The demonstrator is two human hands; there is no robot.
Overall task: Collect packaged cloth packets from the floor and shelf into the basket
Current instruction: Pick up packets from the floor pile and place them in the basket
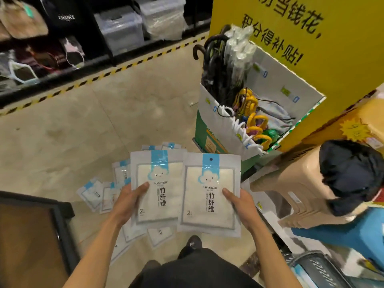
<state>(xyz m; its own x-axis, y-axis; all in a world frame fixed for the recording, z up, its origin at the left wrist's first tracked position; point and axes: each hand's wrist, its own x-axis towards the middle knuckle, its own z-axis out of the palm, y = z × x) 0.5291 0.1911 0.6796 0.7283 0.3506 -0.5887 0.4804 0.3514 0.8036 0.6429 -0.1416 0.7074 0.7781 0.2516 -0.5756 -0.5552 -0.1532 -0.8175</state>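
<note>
The left hand [128,197] clamps one packet [158,190] and the right hand [239,202] a second packet [209,196] by the outer edges, held flat side by side above the floor packets [92,194], likely for stacking.

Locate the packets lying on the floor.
Head view: the loose packets lie scattered on the floor, left of centre, beside and beneath the left hand and the packet it holds.

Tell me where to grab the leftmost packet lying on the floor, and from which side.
Pinch the leftmost floor packet at its bare left edge, probably coming down from the left: it lies flat on the floor, its right side meeting a neighbouring packet. Free a hand first: left hand and right hand each grip one.
</note>
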